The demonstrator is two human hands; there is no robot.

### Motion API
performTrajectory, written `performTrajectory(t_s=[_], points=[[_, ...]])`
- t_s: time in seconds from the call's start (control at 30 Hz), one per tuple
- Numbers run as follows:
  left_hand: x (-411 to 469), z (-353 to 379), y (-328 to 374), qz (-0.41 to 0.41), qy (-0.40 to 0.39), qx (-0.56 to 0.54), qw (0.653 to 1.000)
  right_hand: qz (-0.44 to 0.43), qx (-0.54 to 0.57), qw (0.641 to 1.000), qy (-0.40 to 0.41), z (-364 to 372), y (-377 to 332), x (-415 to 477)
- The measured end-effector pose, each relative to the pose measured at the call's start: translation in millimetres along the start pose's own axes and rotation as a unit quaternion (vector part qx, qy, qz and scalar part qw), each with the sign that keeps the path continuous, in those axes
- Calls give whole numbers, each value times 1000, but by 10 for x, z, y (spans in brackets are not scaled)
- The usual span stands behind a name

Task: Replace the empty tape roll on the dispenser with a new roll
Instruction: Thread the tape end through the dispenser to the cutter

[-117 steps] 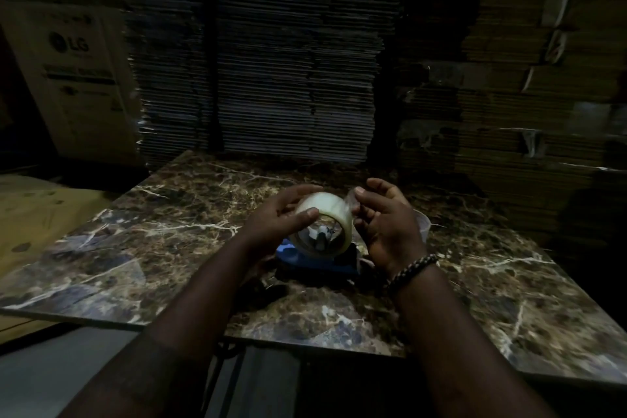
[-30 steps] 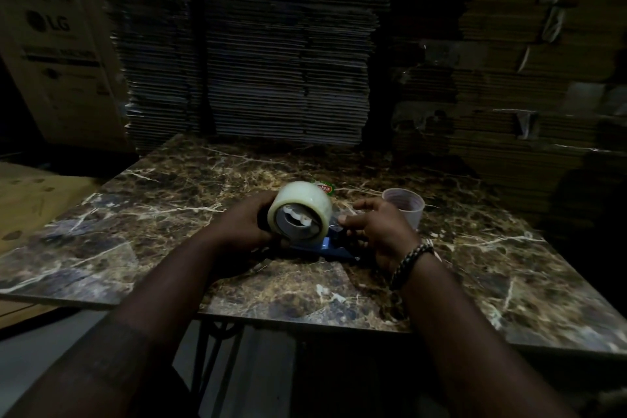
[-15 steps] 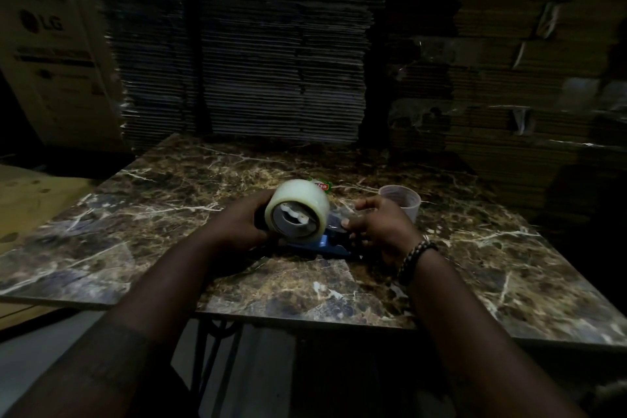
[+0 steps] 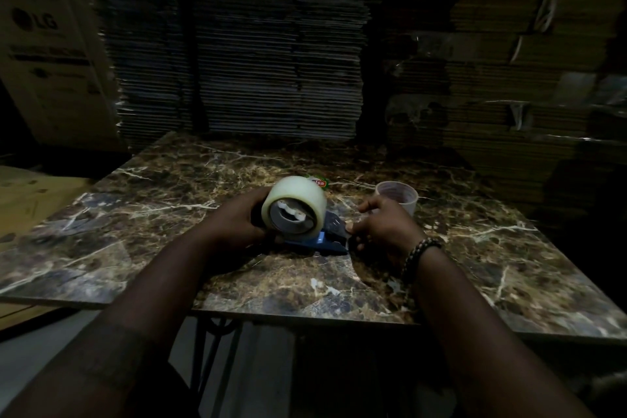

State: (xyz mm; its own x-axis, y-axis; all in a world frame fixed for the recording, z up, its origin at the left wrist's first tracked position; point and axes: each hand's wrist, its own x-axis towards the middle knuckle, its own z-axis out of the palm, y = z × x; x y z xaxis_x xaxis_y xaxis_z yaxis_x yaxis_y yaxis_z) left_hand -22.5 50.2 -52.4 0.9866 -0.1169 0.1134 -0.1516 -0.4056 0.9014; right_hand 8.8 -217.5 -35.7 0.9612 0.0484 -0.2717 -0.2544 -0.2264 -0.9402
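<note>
Your left hand [image 4: 237, 219] is wrapped around the back of the tape dispenser [image 4: 319, 241], fingers curled shut on its handle side, which sits hidden behind the new tape roll [image 4: 298, 200]. That roll — pale, translucent and full — is seated on the dispenser's hub, standing upright with its open face turned toward you, and the blue body of the dispenser rests on the marble table [image 4: 135, 214] just below it. Your right hand [image 4: 383, 224] is at the dispenser's front end, fingertips pinched together close to the dark blade area; the light is dim there, so you may be holding the tape's loose end, but it cannot be told for sure. A beaded bracelet [image 4: 419, 253] circles your right wrist. The empty tape roll [image 4: 398, 197] — a bare, pale core — stands on the table just beyond your right hand, apart from the dispenser. A small red-and-green label [image 4: 320, 182] peeks out behind the new roll. Stacks of flattened cardboard [image 4: 271, 44] rise behind the table.
</note>
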Motion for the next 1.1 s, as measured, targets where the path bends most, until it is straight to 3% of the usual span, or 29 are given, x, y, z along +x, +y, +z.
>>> performTrajectory(t_s=[0.5,1.1], points=[[40,-29,-29,-4,-5,23,1000,-21,-85,996,29,-67,36,7],[94,-40,-138,-24,-10,-4,1000,-30,-76,996,41,-58,58,9]])
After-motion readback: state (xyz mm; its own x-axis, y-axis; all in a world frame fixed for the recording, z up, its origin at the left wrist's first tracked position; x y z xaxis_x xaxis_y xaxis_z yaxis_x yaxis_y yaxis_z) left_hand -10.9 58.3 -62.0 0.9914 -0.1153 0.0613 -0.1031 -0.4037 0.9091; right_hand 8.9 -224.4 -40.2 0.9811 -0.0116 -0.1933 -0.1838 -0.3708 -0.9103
